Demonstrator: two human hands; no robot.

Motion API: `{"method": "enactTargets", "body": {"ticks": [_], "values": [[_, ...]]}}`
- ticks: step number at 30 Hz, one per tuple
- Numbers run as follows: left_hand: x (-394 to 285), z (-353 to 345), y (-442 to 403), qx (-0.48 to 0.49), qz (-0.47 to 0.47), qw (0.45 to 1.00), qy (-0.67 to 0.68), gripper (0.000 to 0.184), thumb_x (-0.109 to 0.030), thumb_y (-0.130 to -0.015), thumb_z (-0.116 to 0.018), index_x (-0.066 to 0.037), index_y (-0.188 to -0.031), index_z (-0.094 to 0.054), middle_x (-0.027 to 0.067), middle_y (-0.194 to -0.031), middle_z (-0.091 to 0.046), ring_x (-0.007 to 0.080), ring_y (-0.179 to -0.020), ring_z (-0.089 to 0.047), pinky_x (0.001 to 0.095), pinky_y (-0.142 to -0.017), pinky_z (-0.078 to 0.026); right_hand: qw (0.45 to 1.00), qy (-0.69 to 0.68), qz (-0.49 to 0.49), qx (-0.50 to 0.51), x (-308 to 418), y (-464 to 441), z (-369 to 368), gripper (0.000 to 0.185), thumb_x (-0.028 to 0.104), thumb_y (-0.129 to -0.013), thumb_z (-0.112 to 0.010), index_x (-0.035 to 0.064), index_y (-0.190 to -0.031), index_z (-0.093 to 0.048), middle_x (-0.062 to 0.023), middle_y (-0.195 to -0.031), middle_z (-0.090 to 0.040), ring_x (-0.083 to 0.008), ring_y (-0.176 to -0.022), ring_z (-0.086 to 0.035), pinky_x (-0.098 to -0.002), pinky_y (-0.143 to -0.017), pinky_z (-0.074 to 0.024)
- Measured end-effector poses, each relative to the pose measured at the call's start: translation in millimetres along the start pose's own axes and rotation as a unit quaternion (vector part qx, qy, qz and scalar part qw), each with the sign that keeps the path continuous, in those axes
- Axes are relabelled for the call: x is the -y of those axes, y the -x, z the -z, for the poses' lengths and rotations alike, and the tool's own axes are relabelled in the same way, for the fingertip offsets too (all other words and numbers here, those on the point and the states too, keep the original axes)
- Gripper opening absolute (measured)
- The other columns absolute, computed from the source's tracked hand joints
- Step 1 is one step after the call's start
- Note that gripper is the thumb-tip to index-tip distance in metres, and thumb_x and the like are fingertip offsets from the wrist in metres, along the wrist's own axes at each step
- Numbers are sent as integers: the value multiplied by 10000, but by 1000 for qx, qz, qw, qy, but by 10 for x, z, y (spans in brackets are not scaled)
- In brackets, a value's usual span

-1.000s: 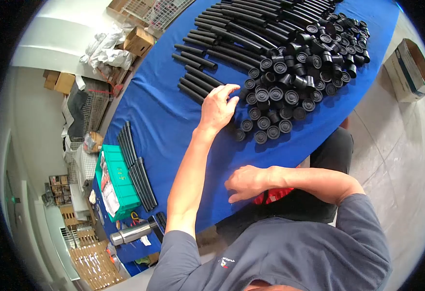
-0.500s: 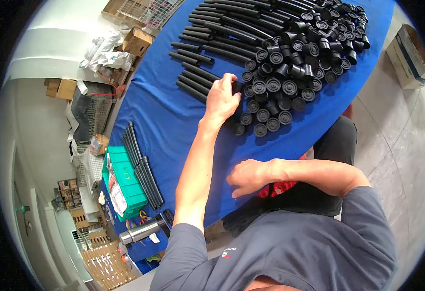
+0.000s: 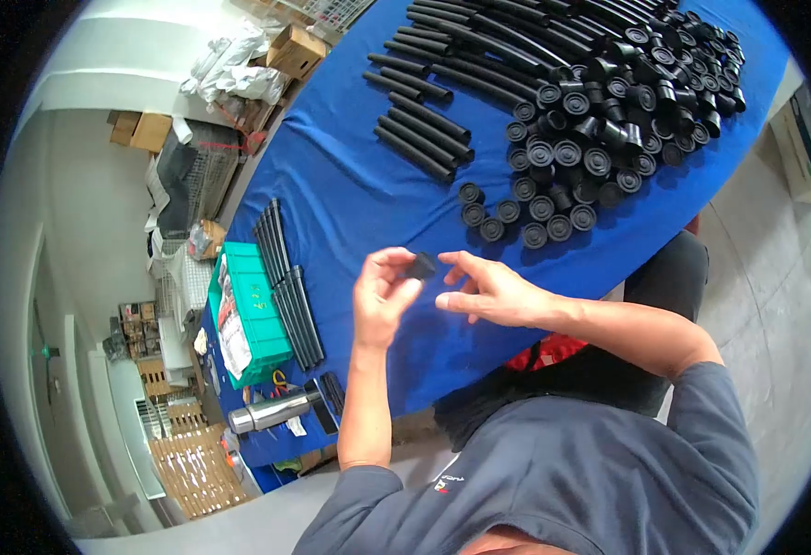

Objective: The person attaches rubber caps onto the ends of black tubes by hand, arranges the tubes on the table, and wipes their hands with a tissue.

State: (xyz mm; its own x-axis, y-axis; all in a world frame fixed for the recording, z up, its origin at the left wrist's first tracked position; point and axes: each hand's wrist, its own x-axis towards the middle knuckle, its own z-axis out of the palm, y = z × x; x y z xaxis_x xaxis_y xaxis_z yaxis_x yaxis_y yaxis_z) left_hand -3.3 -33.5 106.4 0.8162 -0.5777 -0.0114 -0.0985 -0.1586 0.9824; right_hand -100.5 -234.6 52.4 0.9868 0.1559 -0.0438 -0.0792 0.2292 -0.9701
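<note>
Between the thumb and fingers of my left hand [image 3: 379, 301] is a small round black end cap [image 3: 422, 266], slightly blurred. My right hand [image 3: 498, 292] is close on its right side, fingers apart, with nothing visible in it. Beyond both hands lies a big heap of black end caps [image 3: 597, 163], and a few loose caps [image 3: 491, 228] sit at its near left edge. Several short black tubes [image 3: 421, 145] rest side by side left of the heap, with more black tubes [image 3: 489, 78] farther back.
A blue cloth [image 3: 331, 194] covers the table. At the left edge stand a green crate [image 3: 262, 319], a row of thin black tubes [image 3: 296, 314] and a steel flask [image 3: 271, 412]. A cardboard box [image 3: 808, 148] is on the floor at right.
My left hand has come back from the near edge of the cap heap, now with a cap in it. My right hand has uncurled and risen beside it. The view has shifted slightly.
</note>
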Motion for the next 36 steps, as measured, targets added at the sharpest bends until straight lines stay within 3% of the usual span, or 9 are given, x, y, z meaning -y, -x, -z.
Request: {"method": "enactTargets", "body": {"ticks": [5,9,11,14,19,23,26,31,36], "values": [[121,-104,232,69,7,987,-148,446,115,-836,-699,-31,-1243,-590,89,-1203,-650,186,-1092,-646,347,-973,-534,997,-70,13,31,-243,-93,-13,427,284,-1004,-684,-35,-1273,-597,-101,-937,-694,-139,-801,-655,-313,-669,-585],[81,155,-29,118,45,991,-48,345,-5,-886,-713,-20,-1222,-636,77,-1190,-691,163,-1081,-660,328,-964,-532,989,120,84,-8,-162,-62,15,394,256,-957,-684,-25,-1227,-621,-148,-922,-679,-258,-771,-688,-399,-678,-585],[137,251,-404,57,-23,983,-174,373,-56,-942,-660,0,-1308,-613,107,-1250,-691,188,-1173,-650,353,-979,-531,910,325,248,-70,-155,-40,4,387,246,-924,-678,-18,-1204,-632,-178,-908,-662,-347,-774,-693,-455,-696,-582],[350,175,-982,9,-109,941,-319,643,-12,-905,-539,-53,-1536,-424,195,-1522,-499,334,-1396,-505,436,-1117,-455,912,349,217,1,-125,10,-14,400,249,-886,-663,-17,-1185,-644,-212,-906,-637,-437,-813,-666,-513,-726,-570],[848,70,-1601,29,-194,843,-500,834,51,-797,-449,-25,-1604,-251,205,-1553,-458,366,-1474,-385,409,-1250,-274,902,385,191,48,-231,4,-3,432,229,-891,-643,-55,-1216,-632,-200,-951,-644,-395,-821,-673,-481,-730,-567],[815,104,-1556,-20,-218,843,-491,788,60,-797,-430,4,-1574,-307,194,-1433,-582,376,-1398,-474,447,-1163,-401,891,397,220,27,-209,3,8,347,236,-886,-657,-28,-1110,-636,-186,-881,-625,-388,-790,-678,-483,-694,-579],[507,140,-1464,-129,1,881,-455,536,-92,-950,-545,-32,-1472,-441,166,-1135,-738,374,-1067,-697,503,-954,-531,864,447,230,6,-186,39,4,417,197,-855,-677,-29,-1200,-618,-159,-893,-598,-345,-805,-676,-443,-661,-584],[538,171,-1641,-175,94,833,-516,863,-610,-846,-696,-86,-1483,-442,290,-1148,-708,495,-1094,-667,548,-964,-516,818,521,242,-18,-306,-15,-20,535,108,-830,-677,-38,-1333,-568,-164,-981,-570,-315,-883,-644,-411,-647,-585],[840,295,-1732,-156,89,850,-495,715,-380,-828,-669,-194,-1497,-500,259,-1119,-726,456,-1076,-686,524,-955,-529,796,556,236,-37,-344,-65,28,607,92,-814,-644,-58,-1391,-530,-175,-1001,-563,-299,-877,-648,-374,-647,-594]]}}
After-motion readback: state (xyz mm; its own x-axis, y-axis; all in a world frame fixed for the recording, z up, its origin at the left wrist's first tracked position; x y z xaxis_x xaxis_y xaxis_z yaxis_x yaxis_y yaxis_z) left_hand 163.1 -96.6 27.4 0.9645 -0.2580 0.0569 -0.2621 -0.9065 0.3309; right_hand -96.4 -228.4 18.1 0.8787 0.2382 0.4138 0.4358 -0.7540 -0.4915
